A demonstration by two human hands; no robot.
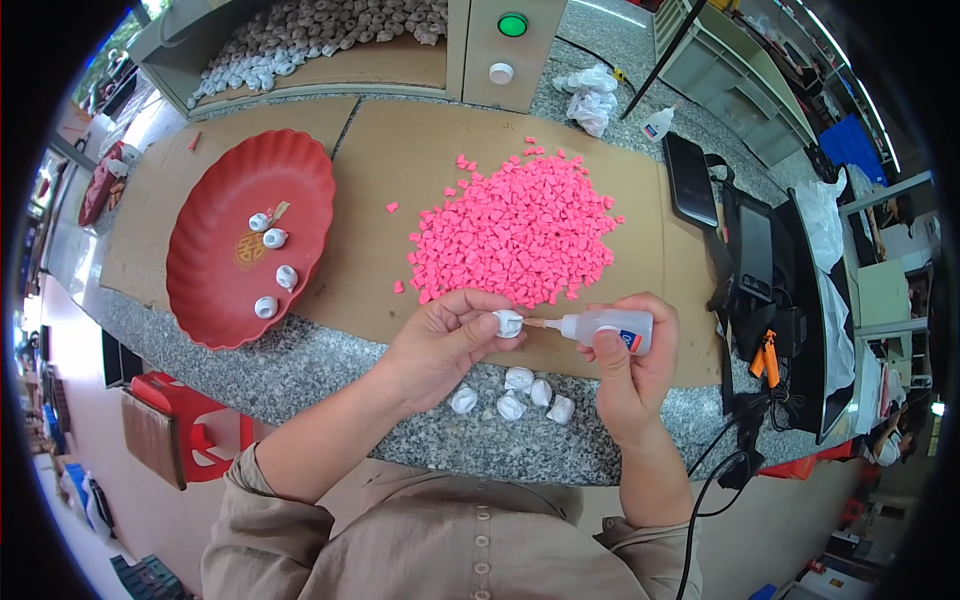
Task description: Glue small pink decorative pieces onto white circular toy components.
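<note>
Between the thumb and fingers of my left hand (pixel 450 335) is a small round white piece (pixel 508 323). My right hand (pixel 640 370) is wrapped round a clear squeeze bottle (pixel 618 330) with a label. The bottle lies tilted nearly level, and its thin nozzle points left at the white piece; whether the tip touches it I cannot tell. Just beyond my hands a heap of small pink pieces (pixel 515 230) spreads over the cardboard (pixel 370 250). Nearer to me, several similar white pieces (pixel 511 405) lie on the speckled stone tabletop (pixel 400 440).
At the left, a red scalloped tray (pixel 190 285) holds several white pieces. Behind stands a box (pixel 450 60) filled with white and grey pieces, with a green button (pixel 512 25). A black device (pixel 690 180), a small white bottle (pixel 658 123) and cables lie at the right.
</note>
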